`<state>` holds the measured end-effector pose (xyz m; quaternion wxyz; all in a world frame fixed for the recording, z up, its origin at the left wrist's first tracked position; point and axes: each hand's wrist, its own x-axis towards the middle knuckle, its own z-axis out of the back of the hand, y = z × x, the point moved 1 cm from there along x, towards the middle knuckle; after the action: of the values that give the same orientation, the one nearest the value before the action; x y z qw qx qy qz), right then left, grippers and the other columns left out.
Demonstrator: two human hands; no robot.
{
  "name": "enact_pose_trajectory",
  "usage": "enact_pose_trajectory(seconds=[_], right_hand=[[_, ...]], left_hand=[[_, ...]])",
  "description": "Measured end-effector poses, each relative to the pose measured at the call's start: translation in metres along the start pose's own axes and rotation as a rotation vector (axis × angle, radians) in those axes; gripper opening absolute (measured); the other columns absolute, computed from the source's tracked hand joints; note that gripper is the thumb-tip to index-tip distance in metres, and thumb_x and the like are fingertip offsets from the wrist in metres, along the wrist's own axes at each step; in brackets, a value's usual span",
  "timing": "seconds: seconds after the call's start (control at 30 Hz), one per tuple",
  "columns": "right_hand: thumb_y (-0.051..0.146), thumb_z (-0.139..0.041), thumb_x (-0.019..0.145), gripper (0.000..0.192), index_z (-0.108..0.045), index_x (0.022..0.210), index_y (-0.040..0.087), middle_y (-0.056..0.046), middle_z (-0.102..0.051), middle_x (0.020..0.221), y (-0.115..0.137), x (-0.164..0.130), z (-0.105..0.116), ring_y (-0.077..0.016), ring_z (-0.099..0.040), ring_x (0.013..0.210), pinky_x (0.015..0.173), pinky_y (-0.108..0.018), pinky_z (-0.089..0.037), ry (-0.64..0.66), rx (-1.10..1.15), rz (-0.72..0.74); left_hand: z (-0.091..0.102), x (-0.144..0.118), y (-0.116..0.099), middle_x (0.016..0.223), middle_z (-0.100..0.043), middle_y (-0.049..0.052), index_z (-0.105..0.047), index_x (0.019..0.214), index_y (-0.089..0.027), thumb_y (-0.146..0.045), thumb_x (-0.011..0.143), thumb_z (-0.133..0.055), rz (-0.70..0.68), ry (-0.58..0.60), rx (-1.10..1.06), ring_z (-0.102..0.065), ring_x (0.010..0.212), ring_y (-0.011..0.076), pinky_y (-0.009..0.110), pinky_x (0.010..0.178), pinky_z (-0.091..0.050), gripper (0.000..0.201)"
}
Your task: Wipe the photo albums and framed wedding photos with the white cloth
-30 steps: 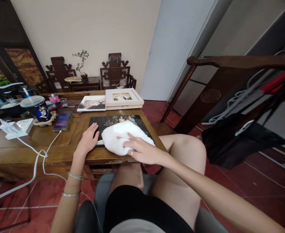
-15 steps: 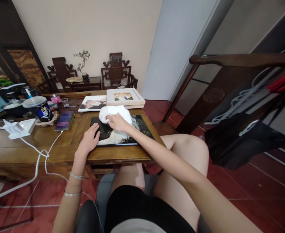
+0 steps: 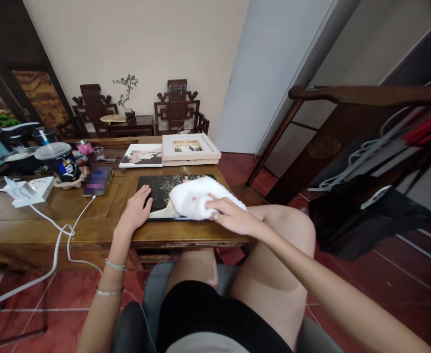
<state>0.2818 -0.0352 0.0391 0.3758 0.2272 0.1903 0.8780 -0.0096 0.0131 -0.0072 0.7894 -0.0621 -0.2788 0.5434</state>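
A dark, glossy photo panel [image 3: 156, 191] lies flat at the front edge of the wooden table [image 3: 186, 234]. My left hand [image 3: 137, 206] rests flat on the panel's left edge, fingers stretched out and holding nothing. Over the panel's right half spreads a fluffy white cloth [image 3: 189, 196], which covers much of the picture. My right hand [image 3: 232, 214] grips a bunched fold of that cloth near the front right corner.
Behind the panel lie a white-framed picture [image 3: 191, 147] and a flat photo print [image 3: 142, 156]. To the left are a phone [image 3: 98, 181] on a charging cable, a lidded cup [image 3: 63, 164] and a power strip [image 3: 32, 191]. A wooden chair [image 3: 323, 142] stands at the right.
My right hand has swept the white cloth from the panel's back middle towards its front right corner. More of the back left part shows. My left hand has stayed put.
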Motion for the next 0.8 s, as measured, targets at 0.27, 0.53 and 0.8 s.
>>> enact_pose_trajectory(seconds=[0.27,0.53,0.8], right_hand=[[0.014,-0.040,0.083,0.026,-0.065,0.090,0.016,-0.013,-0.071,0.092,-0.021,0.065,-0.014,-0.0302,-0.063,0.097,0.100,-0.049,-0.036,-0.138,-0.287,-0.289],[0.006,-0.045,0.078,0.026,-0.063,0.091,0.019,-0.010,-0.071,0.111,0.050,0.068,-0.052,-0.0270,-0.047,0.134,0.114,-0.053,-0.020,0.069,-0.025,0.203],[0.016,-0.044,0.075,0.015,-0.045,0.062,0.023,0.003,-0.049,0.059,0.022,0.030,-0.016,-0.0182,-0.055,0.069,0.097,-0.039,-0.042,0.091,0.155,0.104]], left_hand=[[0.005,-0.001,-0.005,0.150,-0.046,0.016,-0.052,0.138,-0.009,-0.035,0.096,-0.036,0.038,0.011,-0.091,-0.039,0.143,0.0253,0.046,0.119,-0.029,0.052],[0.019,-0.003,-0.018,0.155,-0.040,0.012,-0.040,0.148,-0.011,-0.048,0.102,-0.021,0.048,-0.198,-0.276,-0.034,0.145,0.0186,0.038,0.121,-0.025,0.061],[0.008,-0.002,-0.011,0.146,-0.050,0.017,-0.052,0.138,-0.007,-0.046,0.100,-0.025,0.042,-0.069,-0.153,-0.041,0.141,0.0244,0.043,0.120,-0.029,0.060]])
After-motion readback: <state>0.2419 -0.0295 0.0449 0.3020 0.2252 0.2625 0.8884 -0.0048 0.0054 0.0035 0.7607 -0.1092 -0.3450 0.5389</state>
